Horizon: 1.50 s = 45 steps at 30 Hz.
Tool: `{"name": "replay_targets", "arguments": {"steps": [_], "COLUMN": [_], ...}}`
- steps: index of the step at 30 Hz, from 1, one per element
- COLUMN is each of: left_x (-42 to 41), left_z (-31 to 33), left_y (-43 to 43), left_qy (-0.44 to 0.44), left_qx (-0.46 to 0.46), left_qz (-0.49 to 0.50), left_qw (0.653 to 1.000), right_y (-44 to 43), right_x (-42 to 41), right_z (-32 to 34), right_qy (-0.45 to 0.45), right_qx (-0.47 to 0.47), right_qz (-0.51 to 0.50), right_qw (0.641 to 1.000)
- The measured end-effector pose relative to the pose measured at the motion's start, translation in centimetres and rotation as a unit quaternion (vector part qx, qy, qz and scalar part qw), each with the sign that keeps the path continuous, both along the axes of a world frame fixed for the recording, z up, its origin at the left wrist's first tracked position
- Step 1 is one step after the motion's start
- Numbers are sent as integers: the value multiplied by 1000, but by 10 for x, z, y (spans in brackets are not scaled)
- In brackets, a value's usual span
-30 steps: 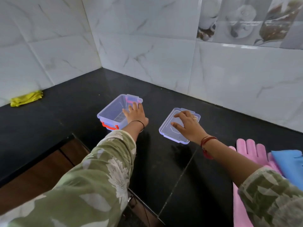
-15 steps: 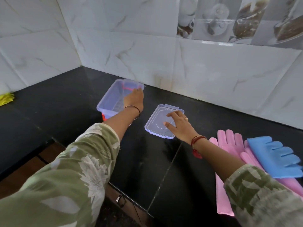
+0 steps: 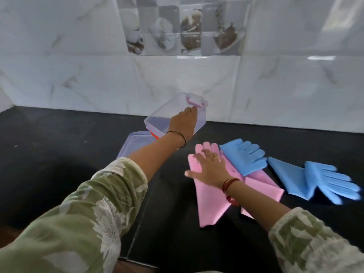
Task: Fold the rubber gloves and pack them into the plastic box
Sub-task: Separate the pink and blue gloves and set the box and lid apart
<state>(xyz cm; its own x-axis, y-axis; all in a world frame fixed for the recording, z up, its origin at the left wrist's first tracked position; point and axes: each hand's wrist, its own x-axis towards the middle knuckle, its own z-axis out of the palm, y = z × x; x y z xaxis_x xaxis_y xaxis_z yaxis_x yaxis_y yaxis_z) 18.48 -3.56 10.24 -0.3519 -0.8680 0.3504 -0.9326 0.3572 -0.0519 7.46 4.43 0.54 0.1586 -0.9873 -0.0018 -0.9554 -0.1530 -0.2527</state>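
My left hand (image 3: pixel 184 123) grips the clear plastic box (image 3: pixel 167 113) by its near side and holds it tilted, lifted off the black counter (image 3: pixel 59 154), close to the back wall. The box's clear lid (image 3: pixel 136 143) lies flat on the counter below my left forearm. My right hand (image 3: pixel 208 168) rests flat with fingers spread on a pink rubber glove (image 3: pixel 210 201). A second pink glove (image 3: pixel 262 188) lies under it to the right. One blue glove (image 3: pixel 246 154) overlaps the pink ones; another blue glove (image 3: pixel 315 180) lies further right.
A white marble-tiled wall (image 3: pixel 98 81) with picture tiles runs along the back of the counter. The counter's front edge shows near the bottom left, with a seam running across the black surface.
The view swung right. My left hand lifted and tilted the box and carried it right, past the lid. My right hand left the lid and came down on the pink glove.
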Motion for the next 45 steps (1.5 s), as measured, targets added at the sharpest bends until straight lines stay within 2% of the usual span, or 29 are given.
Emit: {"name": "replay_targets", "arguments": {"steps": [3,8,11,18,22,28,32,35,39,41,45], "left_x": [-39,-86,-99,-63,-41,-58,-83,-96,-111,-116,-111], "left_z": [-4,-13,-17,-27,-35,-52,-60,-66,-74,-76,-70], "left_y": [5,15,21,19,10,0,-5,-9,-18,-23,-29], "left_qy": [-5,-26,-44,-17,-35,-44,-71,-65,-113,-93,33], "left_qx": [9,9,25,83,103,140,134,132,115,126,153], "left_qz": [-21,-31,-25,27,71,87,92,97,112,119,99], "left_qw": [1000,999,998,996,991,985,984,984,980,981,983], "right_y": [24,45,41,19,8,2,0,-4,-9,-10,-13], "right_x": [-19,-45,-63,-96,-131,-190,-231,-258,-278,-275,-258], "right_z": [-25,-44,-48,-45,-36,-16,0,12,15,13,8], "right_qy": [60,54,71,118,158,175,106,74,55,51,52], "right_qx": [63,-4,11,8,13,-10,-66,-121,-106,-82,-67], "right_qz": [35,-10,-35,-86,-142,-212,-229,-267,-268,-257,-211], "right_qw": [996,998,997,989,977,961,965,953,956,962,974]}}
